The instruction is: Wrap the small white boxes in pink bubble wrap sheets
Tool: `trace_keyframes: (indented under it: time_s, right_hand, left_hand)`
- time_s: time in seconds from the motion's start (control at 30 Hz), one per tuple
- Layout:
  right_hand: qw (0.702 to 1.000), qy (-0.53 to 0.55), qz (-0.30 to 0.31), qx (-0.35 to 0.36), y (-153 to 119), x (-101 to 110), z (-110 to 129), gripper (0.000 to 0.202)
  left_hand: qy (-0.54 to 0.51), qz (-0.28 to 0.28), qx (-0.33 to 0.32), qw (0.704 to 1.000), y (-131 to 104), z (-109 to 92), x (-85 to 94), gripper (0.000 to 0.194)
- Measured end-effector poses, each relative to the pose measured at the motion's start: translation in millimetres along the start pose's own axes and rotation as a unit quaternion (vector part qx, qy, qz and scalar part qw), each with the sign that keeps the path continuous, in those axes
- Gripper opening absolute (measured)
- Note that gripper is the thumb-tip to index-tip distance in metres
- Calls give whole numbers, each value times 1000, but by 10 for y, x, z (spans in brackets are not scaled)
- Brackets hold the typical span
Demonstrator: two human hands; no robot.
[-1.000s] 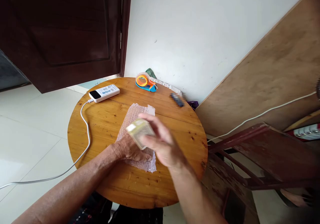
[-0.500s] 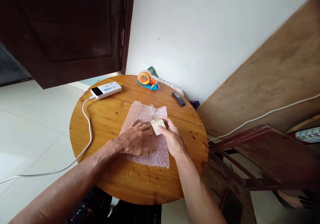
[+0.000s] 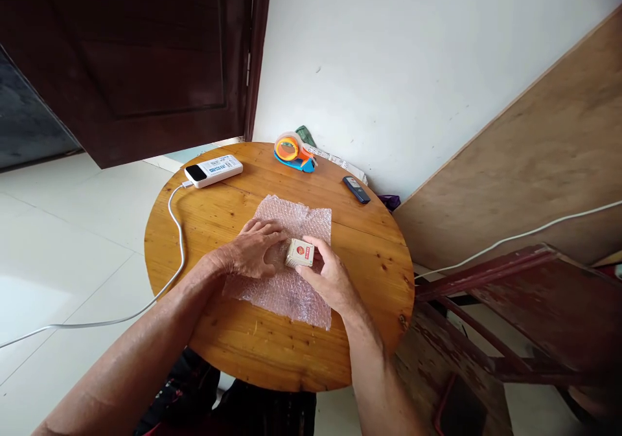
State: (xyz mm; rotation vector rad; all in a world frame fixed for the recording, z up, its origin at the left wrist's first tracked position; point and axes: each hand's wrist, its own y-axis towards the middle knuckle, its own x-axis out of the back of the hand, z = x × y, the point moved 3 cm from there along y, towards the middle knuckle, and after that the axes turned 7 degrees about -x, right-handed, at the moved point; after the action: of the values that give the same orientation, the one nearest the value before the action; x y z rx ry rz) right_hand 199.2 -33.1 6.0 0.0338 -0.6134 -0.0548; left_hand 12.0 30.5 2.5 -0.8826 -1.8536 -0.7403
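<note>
A sheet of pinkish clear bubble wrap (image 3: 291,300) lies flat on the round wooden table. My right hand (image 3: 333,277) grips a small cream-coloured box (image 3: 300,252) between thumb and fingers, low over the middle of the sheet. On the box's upper face are a red round mark and a small red label. My left hand (image 3: 253,249) rests on the left side of the wrap, fingers spread, its thumb and fingertips pointing toward the box. Whether the box touches the wrap is hard to make out.
A white power bank (image 3: 214,171) with a white cable (image 3: 181,241) lies at the table's (image 3: 194,222) back left. An orange and blue tape dispenser (image 3: 295,152) stands at the back, a dark remote-like object (image 3: 356,190) at back right. A wooden chair (image 3: 486,319) is on the right.
The box has turned in my right hand, showing a red-marked face instead of a printed-text face, and sits lower. My left hand has shifted up slightly on the wrap.
</note>
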Motion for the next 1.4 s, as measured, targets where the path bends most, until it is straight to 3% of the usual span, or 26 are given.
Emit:
trace_keyframes:
  time_s: [0.27,0.8,1.03,1.23,1.33,1.4]
  right_hand:
    - [999,-14,-5,47,2,-76,39,49]
    - [999,-14,24,38,34,-93,-27,52]
    - [998,-39,-9,45,16,-116,16,53]
    - [998,-25,3,54,16,-112,29,50]
    - [997,-39,2,71,9,-95,41,52]
    - [996,-48,2,77,0,-88,50,56]
  left_hand:
    - [-9,7,-7,1000,-4,18,-5,79]
    - [-30,0,-11,1000,-12,31,-26,83]
    - [-36,-9,-9,999,-10,-13,25,80]
    - [53,-16,60,997,-106,-271,294,55]
    - [115,-39,42,992,-309,-571,459,42]
    - [118,-34,0,992,-479,-771,445,41]
